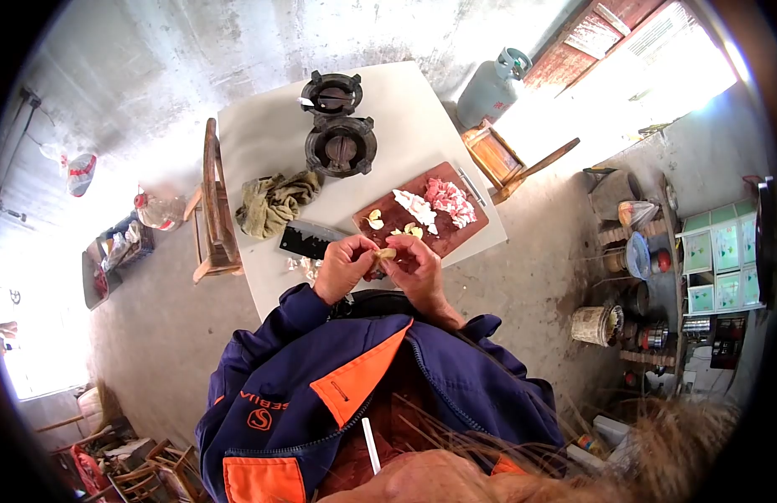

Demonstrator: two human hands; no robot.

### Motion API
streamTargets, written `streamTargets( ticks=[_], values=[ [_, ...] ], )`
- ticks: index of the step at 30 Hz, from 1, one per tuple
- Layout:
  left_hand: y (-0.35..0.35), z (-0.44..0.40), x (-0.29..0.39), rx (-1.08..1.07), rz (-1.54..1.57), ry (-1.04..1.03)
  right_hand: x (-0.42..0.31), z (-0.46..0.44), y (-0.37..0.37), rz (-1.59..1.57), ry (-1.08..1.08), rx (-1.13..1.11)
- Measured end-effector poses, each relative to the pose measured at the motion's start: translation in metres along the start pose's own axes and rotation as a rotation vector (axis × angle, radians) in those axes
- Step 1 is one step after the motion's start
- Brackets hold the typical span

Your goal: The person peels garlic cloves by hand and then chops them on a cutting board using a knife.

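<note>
Close in front of my body, my left hand [348,264] and my right hand [415,270] meet at the table's near edge. Between their fingertips they pinch a small yellow-brown piece [385,253], like garlic or ginger; its exact kind is unclear. Just beyond lies a reddish-brown cutting board [387,199], holding pale yellow pieces [374,220], chopped white bits [415,210] and pink sliced meat [450,201]. A dark cleaver [303,240] lies flat by my left hand, partly hidden by it. Small whitish-pink scraps [305,267] are scattered nearer to me.
On the pale table [263,126] stand a black two-burner stove [341,147] and a crumpled olive cloth [275,203]. Wooden chairs flank it, one on the left [212,205], another on the right [497,159]. A gas cylinder [492,90] stands behind. Pots and a cabinet [720,256] line the right wall.
</note>
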State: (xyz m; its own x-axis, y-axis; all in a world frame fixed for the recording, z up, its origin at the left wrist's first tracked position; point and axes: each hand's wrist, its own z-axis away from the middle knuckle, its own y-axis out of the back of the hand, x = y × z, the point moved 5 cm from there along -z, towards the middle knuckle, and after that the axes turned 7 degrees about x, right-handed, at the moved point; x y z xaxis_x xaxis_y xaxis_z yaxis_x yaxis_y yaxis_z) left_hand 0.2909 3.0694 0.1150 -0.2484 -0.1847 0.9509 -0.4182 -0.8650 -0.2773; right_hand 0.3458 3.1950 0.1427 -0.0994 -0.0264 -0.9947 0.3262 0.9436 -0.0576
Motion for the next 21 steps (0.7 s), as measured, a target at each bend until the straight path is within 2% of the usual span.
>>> streamTargets(
  ticks=[2,3,6,8,10,12,14,16,18,21],
  values=[
    [-0.001,0.001,0.0,-0.004,-0.039,0.007,-0.012,-0.001,-0.004,0.206,0.117,-0.024],
    [-0.001,0.001,-0.002,-0.002,-0.082,0.014,-0.024,-0.002,-0.006,0.363,0.271,-0.093],
    [-0.002,0.002,0.0,-0.023,-0.141,0.031,-0.014,-0.001,-0.004,0.379,0.356,-0.119],
    [-0.001,0.001,0.001,-0.042,-0.156,0.04,-0.009,-0.004,-0.001,0.326,0.298,-0.104],
    [-0.002,0.001,-0.001,-0.096,0.065,0.118,0.009,-0.005,-0.002,-0.212,-0.291,-0.189],
    [-0.002,0.001,-0.001,-0.096,0.133,0.172,0.008,-0.004,0.0,-0.195,-0.322,-0.208],
    [-0.001,0.0,-0.005,-0.099,0.201,0.227,0.017,-0.005,0.002,-0.452,-0.381,-0.175],
    [0.002,-0.001,-0.011,-0.089,0.287,0.264,0.02,-0.005,0.007,-0.512,-0.451,-0.12],
    [0.006,-0.003,-0.015,-0.125,0.276,0.25,0.029,-0.009,0.014,-0.589,-0.515,-0.013],
    [0.017,-0.008,-0.033,-0.132,0.213,0.276,0.043,-0.011,0.023,-0.597,-0.534,0.007]
  ],
)
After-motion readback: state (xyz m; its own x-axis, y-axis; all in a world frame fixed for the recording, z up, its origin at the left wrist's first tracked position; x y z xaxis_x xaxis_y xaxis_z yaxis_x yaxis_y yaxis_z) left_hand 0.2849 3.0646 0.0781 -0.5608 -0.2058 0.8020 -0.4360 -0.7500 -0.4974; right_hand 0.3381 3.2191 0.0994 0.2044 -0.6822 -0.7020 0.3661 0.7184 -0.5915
